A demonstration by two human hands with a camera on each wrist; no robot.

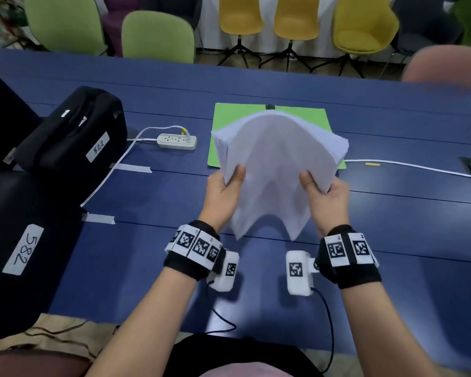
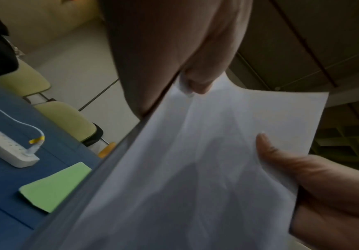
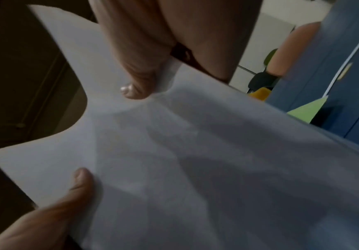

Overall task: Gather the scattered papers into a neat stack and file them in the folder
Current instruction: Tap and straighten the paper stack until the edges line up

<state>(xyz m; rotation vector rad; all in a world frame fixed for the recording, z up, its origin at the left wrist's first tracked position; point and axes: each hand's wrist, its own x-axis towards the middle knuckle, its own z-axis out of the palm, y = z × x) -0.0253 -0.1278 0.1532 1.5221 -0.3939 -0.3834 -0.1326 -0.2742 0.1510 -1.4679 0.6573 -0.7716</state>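
Note:
A thick stack of white papers (image 1: 275, 164) is held up above the blue table, bowed upward in the middle. My left hand (image 1: 225, 190) grips its left edge, thumb on top and fingers hidden underneath. My right hand (image 1: 325, 197) grips the right edge the same way. Behind and below the stack, a green folder (image 1: 307, 115) lies flat on the table, mostly covered by the paper. In the left wrist view the papers (image 2: 195, 177) fill the frame, with a corner of the folder (image 2: 54, 186) on the left. The right wrist view shows the papers (image 3: 195, 160) and the folder's tip (image 3: 306, 110).
A white power strip (image 1: 176, 141) with its cable lies left of the folder. Two black bags (image 1: 71, 131) with number labels stand at the left. A white cable (image 1: 408, 165) and a small yellow piece (image 1: 372, 164) lie at the right. Chairs (image 1: 239, 14) line the table's far side.

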